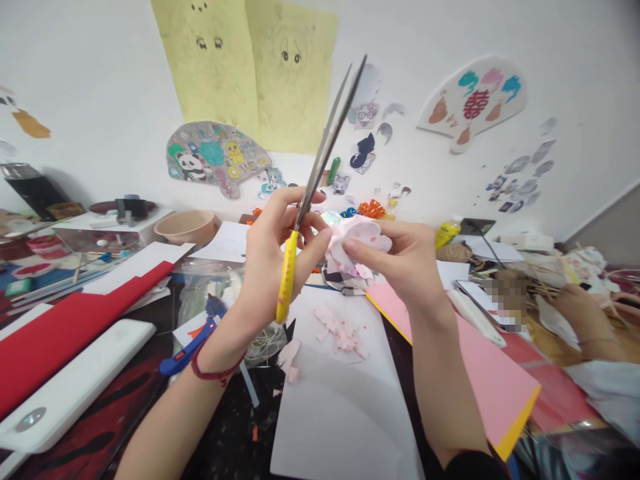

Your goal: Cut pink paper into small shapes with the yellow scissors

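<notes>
A pair of scissors with a yellow handle is hooked in my left hand, its long blades pointing up and slightly parted. That hand's fingers are bent, and their tips come close to the pale pink paper piece; whether they touch it I cannot tell. My right hand pinches this layered, petal-like paper between thumb and fingers. Below both hands lies a white sheet with pink paper scraps on it. Another scrap rests at the sheet's left edge.
On the left are a blue-handled tool, a white device and a red strip. Pink card lies on the right, near a phone. Another person's hand is at the far right. Drawings hang on the wall behind.
</notes>
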The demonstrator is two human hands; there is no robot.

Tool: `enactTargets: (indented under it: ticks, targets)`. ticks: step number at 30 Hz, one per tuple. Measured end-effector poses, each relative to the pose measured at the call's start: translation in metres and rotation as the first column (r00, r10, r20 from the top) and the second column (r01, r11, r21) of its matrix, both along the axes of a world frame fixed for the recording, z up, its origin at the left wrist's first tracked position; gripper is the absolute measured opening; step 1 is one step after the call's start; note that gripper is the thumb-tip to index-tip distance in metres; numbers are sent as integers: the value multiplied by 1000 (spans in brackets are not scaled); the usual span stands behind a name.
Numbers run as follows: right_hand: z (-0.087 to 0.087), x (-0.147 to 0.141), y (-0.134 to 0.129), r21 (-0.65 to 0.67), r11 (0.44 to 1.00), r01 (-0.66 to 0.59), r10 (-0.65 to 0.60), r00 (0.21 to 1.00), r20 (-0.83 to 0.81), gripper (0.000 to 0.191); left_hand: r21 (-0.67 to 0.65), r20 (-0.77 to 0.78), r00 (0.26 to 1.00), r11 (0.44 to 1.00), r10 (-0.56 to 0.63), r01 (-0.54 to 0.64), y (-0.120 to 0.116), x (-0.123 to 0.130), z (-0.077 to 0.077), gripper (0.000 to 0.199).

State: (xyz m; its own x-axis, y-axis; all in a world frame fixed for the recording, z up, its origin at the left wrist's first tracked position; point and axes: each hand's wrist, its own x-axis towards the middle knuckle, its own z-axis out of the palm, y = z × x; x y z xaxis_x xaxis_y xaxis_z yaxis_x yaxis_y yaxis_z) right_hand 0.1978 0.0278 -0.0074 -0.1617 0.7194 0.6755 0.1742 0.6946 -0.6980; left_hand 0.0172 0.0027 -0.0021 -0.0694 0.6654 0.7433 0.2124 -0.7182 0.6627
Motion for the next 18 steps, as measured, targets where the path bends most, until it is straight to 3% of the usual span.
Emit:
enactTargets:
  ticks: [4, 8, 11, 15, 18]
  targets:
    - [0, -2, 0, -14, 999, -42, 41, 997, -61, 21, 66, -42, 995, 994, 90, -87, 2, 0, -2, 26]
    - [0, -4, 4, 128, 988, 82, -50, 969, -240, 19, 132, -211, 952, 971, 223, -198, 0, -9, 1, 29]
    - [1, -4, 10, 271, 929, 252, -126, 904, -408, 19, 130, -454, 871, 981, 188, -144, -8, -17, 7, 38]
    - [2, 1, 14, 296, 849, 437, -251, 827, -503, 18, 158, -547, 798, 968, 251, -196, -19, -21, 11, 29]
    - [4, 4, 11, 305, 794, 526, -318, 787, -529, 18, 177, -578, 764, 958, 286, -225, -23, -20, 10, 37]
